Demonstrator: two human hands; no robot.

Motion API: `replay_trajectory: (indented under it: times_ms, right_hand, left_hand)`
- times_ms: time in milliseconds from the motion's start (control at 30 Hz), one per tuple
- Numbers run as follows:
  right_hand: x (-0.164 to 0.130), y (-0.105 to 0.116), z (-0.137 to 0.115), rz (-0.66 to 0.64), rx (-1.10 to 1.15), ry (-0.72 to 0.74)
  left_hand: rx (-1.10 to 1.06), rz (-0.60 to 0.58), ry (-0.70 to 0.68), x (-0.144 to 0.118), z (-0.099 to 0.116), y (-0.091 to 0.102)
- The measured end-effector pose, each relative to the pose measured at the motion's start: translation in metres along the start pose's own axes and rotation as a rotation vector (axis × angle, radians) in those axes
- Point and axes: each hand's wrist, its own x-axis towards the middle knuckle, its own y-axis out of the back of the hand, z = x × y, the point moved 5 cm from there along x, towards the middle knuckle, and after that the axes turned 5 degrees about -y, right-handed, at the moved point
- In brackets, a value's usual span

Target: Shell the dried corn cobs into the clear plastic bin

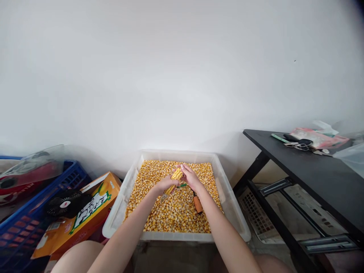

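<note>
My left hand (167, 183) is wrapped round the middle of a yellow corn cob (177, 174), which is held tilted above a bin of loose kernels. Kernels still cover the part of the cob that shows. My right hand (190, 176) has its fingers closed against the cob's upper right end; the fingertips are partly hidden. Loose corn kernels (170, 216) fill the white plastic bin (233, 201) beneath both hands. A tool with an orange handle (197, 204) lies on the kernels beside my right forearm. Something small and green (182, 185) shows between the hands.
To the right stands a black table (321, 167) with keys (301, 144) and a pink packet (318, 137) on it. At left are an orange carton (85, 212), a black fan (64, 204) and a blue basket (19, 235). A white wall (182, 76) rises behind the bin.
</note>
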Motion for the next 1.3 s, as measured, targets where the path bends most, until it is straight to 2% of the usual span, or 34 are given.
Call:
replay_trajectory:
  times_ms: [133, 333, 567, 667, 800, 1067, 1233, 1300]
  right_hand:
    - [0.001, -0.001, 0.0, 0.018, 0.023, 0.0]
    - [-0.004, -0.002, -0.003, -0.043, 0.009, 0.0]
    - [0.0, 0.001, -0.002, -0.053, 0.048, 0.023]
    - [0.003, 0.0, 0.002, -0.004, 0.034, 0.005]
    - [0.005, 0.002, 0.007, 0.111, -0.033, -0.015]
    - [0.004, 0.001, 0.0, 0.015, 0.069, 0.021]
    - [0.004, 0.003, 0.005, 0.168, -0.021, -0.01]
    - [0.003, 0.002, 0.006, 0.157, -0.03, -0.009]
  left_hand:
    - [-0.011, 0.016, 0.019, 0.0, 0.001, 0.001]
    - [-0.069, -0.012, 0.042, -0.003, 0.003, -0.001]
    - [-0.068, -0.012, 0.085, -0.003, -0.002, 0.005]
    - [-0.035, 0.027, 0.085, -0.001, -0.005, 0.005]
    - [-0.019, 0.01, 0.046, 0.001, -0.003, 0.0]
    - [-0.038, -0.009, 0.028, -0.001, 0.002, 0.0]
    - [0.178, 0.069, -0.032, 0.001, 0.006, -0.002]
    - [0.182, 0.047, -0.025, 0.0, 0.006, -0.004]
